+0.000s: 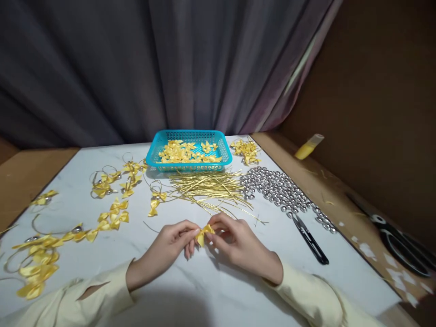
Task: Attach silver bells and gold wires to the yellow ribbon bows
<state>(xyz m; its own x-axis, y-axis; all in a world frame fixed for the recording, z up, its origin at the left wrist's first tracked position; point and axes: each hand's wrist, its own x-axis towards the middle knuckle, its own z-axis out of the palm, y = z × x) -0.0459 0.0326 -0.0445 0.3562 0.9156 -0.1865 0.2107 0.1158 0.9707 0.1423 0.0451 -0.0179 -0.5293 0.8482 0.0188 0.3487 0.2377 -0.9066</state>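
Observation:
A yellow ribbon bow [200, 237] is held above the white marbled sheet, pinched from both sides. My left hand [172, 243] is closed on its left loop with thumb and index finger. On the other side, my right hand [235, 240] grips the right loop the same way. A thin gold cord sticks out to the left behind my left hand; I cannot tell whether it joins this bow. Just beyond the hands lies a loose pile of gold cords [207, 186]. Silver bells or beads [275, 186] are spread to the right of the cords.
A turquoise basket [189, 168] with yellow bows stands at the back. Bows with cords [37, 259] lie along the left, more [247, 151] at the back right. Black snips [309, 240] lie right of my hand. Scissors [402, 245] and a yellow tube [309, 146] are farther right.

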